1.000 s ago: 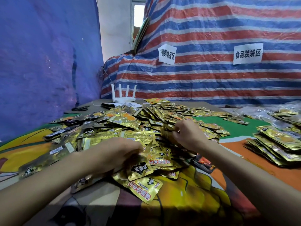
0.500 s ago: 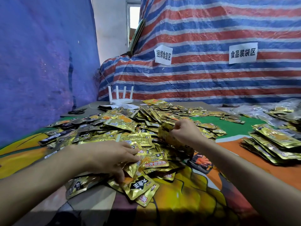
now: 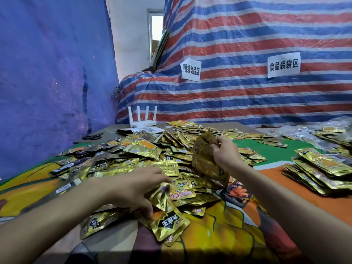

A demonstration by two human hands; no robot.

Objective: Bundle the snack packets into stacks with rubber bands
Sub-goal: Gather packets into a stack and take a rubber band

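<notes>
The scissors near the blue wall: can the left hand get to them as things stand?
Probably yes, with a long stretch. Only flat loose packets lie between the left hand and the scissors, nothing tall. But the hand pinches a gold packet, so it must drop that first.

Head camera (wide-angle) looks forward and down, near the table (image 3: 228, 237).

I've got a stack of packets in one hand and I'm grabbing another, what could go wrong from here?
The right hand grips its stack by one edge, with no band visible on it, so packets may slip out into the loose pile. The left hand pinches one gold packet lying among others and could drag neighbours askew.
</notes>
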